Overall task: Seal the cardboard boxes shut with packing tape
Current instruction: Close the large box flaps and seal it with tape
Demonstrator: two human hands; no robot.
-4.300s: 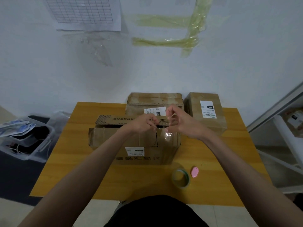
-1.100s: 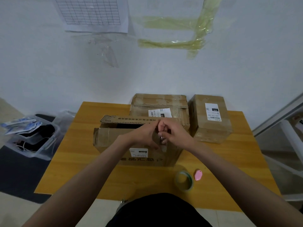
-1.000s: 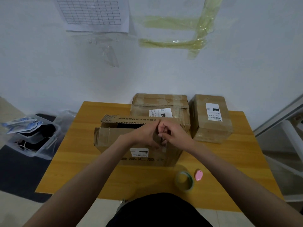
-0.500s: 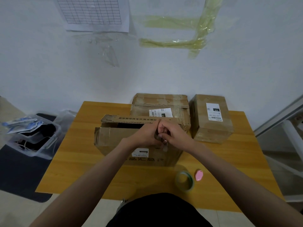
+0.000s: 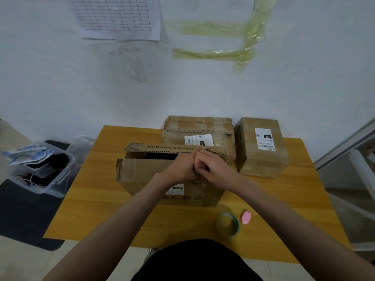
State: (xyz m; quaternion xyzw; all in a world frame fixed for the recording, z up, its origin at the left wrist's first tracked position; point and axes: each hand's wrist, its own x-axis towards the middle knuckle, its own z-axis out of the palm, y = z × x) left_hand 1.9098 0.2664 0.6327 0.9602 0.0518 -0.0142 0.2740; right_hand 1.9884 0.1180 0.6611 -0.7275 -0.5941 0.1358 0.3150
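Observation:
An open cardboard box (image 5: 142, 172) stands mid-table. Its front flap is folded down and its serrated rear flap (image 5: 162, 148) is raised, with a dark gap between them. My left hand (image 5: 180, 169) and my right hand (image 5: 215, 169) meet knuckle to knuckle over the right part of the front flap. Both sets of fingers are closed on a small piece of clear tape (image 5: 199, 181), which is mostly hidden. A roll of packing tape (image 5: 228, 225) lies flat near the table's front edge, right of my arms.
Two closed boxes stand at the back, one (image 5: 198, 125) behind the open box and one (image 5: 261, 159) at the right. A small pink object (image 5: 245, 217) lies beside the roll. A clear plastic bin (image 5: 40, 175) sits on the floor at left. The wooden table (image 5: 97, 199) has bare surface at left.
About four seconds ago my hands held a clear strip stretched between them above the box. They have since come together and lowered onto the front flap, and have barely moved in the last second.

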